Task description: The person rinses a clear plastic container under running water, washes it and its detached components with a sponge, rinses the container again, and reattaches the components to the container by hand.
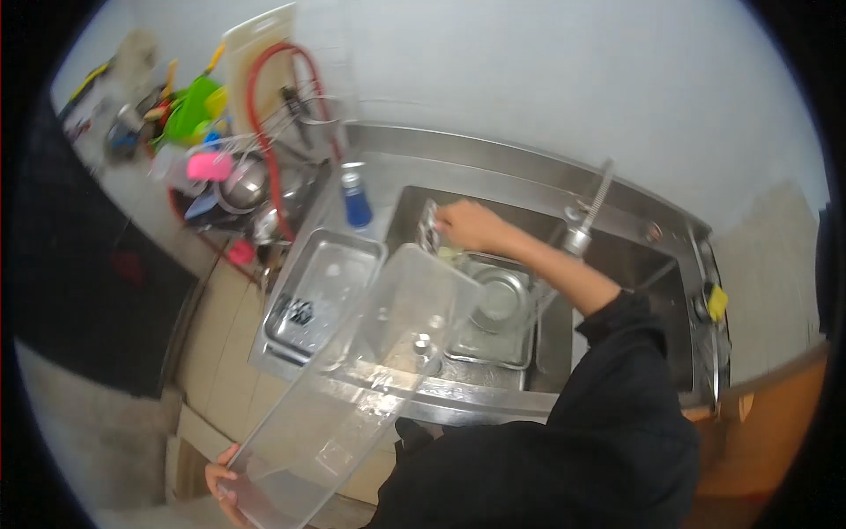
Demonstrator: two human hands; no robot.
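A long, clear plastic container (352,414) slants from the lower left up over the sink's left edge. Its near end is gripped by my left hand (225,487), fingers curled round the rim. Above its far end, over the left basin (407,212), my right hand (476,227) is closed on a small silvery, dark-patterned thing (428,227); I cannot tell its kind. Below that hand, a metal tray (492,348) sits in the basin with a round, clear dish (498,300) on it.
Left of the basin lies a metal tray (322,273) with small dark-and-silver pieces (300,310). Behind it stands a blue bottle (356,203). A red-framed rack (251,97) holds bowls, utensils and a cutting board (256,66). A faucet (577,238) rises near the right basin (652,309).
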